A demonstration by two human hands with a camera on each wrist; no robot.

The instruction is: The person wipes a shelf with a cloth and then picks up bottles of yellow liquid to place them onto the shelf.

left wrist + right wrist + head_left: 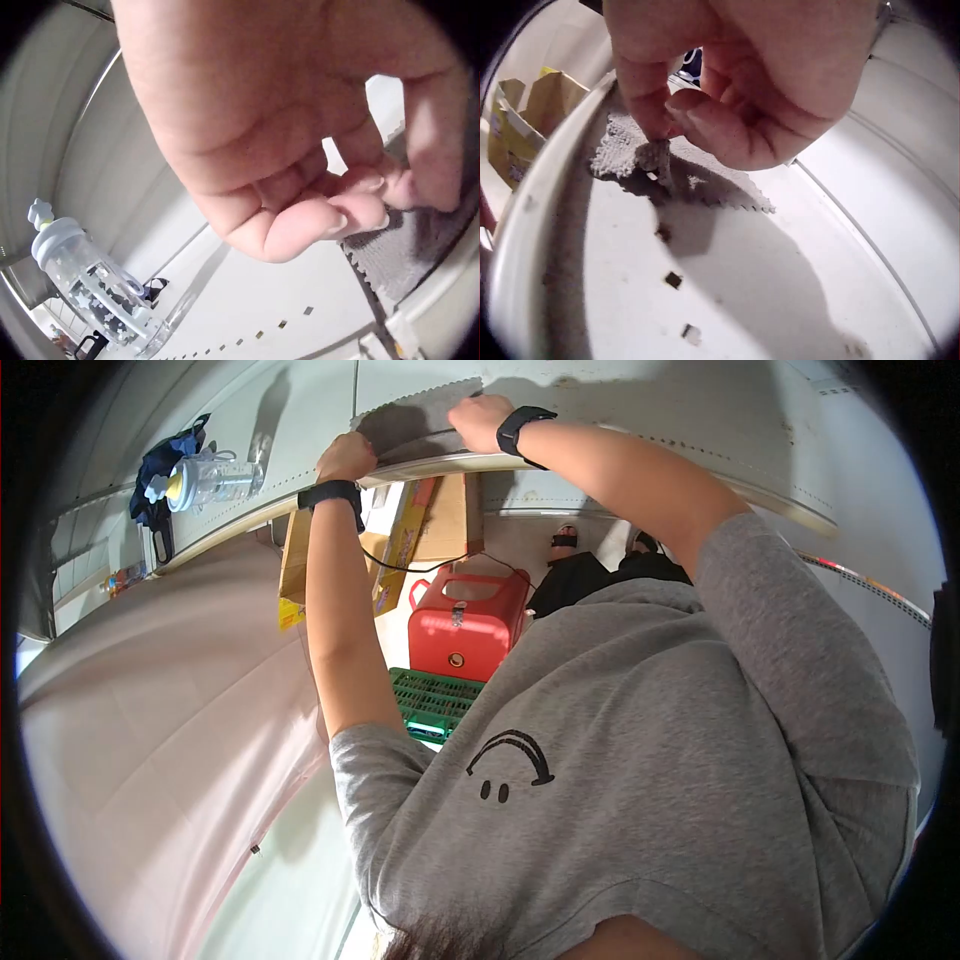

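A person in a grey shirt leans over a white tabletop (pixel 620 410) and has both hands on a small grey cloth (pixel 410 425) that lies flat right at the near edge of the tabletop, its zigzag-cut border showing against the white surface. The left hand (pixel 345 457) sits at the cloth's left end, just at the rim; in the left wrist view its fingers (pixel 352 217) are curled in tight, with the tips pressed together on the cloth's (pixel 397 255) edge. The right hand (pixel 480 420) is at the cloth's other end, a little farther in from the rim; in the right wrist view the thumb and forefinger (pixel 649 105) pinch a small fold of the cloth (pixel 697 176) and hold it raised off the tabletop (pixel 780 285), while the other fingers are curled into the palm. Both wrists carry black bands. Farther left along the same edge a clear baby bottle (pixel 215 478) with a star pattern lies on its side, well apart from the cloth, with a dark blue bundle (pixel 160 470) touching its far end. Below the tabletop edge stand cardboard boxes (pixel 440 520), a red plastic container (pixel 465 625) and a green crate (pixel 435 700) on the floor
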